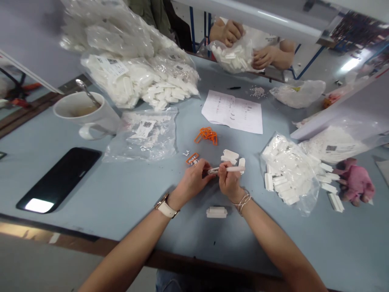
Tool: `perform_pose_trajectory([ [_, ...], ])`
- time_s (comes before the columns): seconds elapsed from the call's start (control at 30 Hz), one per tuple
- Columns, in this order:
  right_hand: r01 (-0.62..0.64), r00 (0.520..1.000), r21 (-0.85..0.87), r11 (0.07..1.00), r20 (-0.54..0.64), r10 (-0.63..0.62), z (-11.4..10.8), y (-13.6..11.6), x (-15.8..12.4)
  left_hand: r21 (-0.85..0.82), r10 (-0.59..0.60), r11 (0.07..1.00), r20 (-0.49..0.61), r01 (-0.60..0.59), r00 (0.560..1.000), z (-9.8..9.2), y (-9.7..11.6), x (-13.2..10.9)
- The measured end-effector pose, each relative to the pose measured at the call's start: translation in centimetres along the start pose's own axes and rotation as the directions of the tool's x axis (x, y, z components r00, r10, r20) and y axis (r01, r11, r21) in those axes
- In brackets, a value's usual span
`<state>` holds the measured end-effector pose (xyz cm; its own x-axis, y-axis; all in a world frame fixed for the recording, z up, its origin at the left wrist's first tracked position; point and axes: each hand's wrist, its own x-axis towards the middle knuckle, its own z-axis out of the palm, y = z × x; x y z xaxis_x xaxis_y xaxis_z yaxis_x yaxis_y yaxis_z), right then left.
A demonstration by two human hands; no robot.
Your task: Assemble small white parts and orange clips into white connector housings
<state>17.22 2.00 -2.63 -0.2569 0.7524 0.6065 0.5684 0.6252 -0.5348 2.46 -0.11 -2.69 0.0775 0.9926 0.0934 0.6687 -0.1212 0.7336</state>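
My left hand (192, 181) and my right hand (228, 181) meet over the middle of the blue-grey table (121, 194). Both are closed on a long white plastic connector (232, 168) that lies across between them; the left fingers pinch its left end. An orange clip (192, 158) rests just beyond my left hand, and a small heap of orange clips (207, 135) lies farther back. A few white connectors (231, 156) sit just past my right hand. One white connector (216, 212) lies between my forearms.
Open bags of white connectors (288, 172) lie right; more bags (142, 77) are piled at back left. A mug with a spoon (86, 113), a black phone (59, 178), a printed sheet (234, 111) and a pink toy (358, 180) are on the table. Another person's hands (243, 44) work opposite.
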Motion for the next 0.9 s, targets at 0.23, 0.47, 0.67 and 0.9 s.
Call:
perform_pose_trajectory([
  [0.23,0.069,0.994,-0.107,0.992,0.092,-0.060,-0.1,-0.8,0.8,-0.011,-0.009,1.000,0.012,0.009,1.000,-0.1,0.1,0.0],
  [0.47,0.056,0.997,-0.057,0.997,0.057,-0.053,0.2,-0.3,0.1,0.010,-0.021,1.000,0.015,0.021,1.000,-0.2,0.4,0.0],
  [0.67,-0.029,0.999,0.040,0.999,-0.030,0.030,0.2,0.2,-0.6,-0.011,-0.013,1.000,0.006,0.013,1.000,0.0,0.1,0.0],
  [0.9,-0.003,1.000,0.087,0.996,-0.013,0.005,0.2,-0.1,-0.3,0.005,0.006,1.000,0.012,-0.006,1.000,0.0,-0.1,0.0],
])
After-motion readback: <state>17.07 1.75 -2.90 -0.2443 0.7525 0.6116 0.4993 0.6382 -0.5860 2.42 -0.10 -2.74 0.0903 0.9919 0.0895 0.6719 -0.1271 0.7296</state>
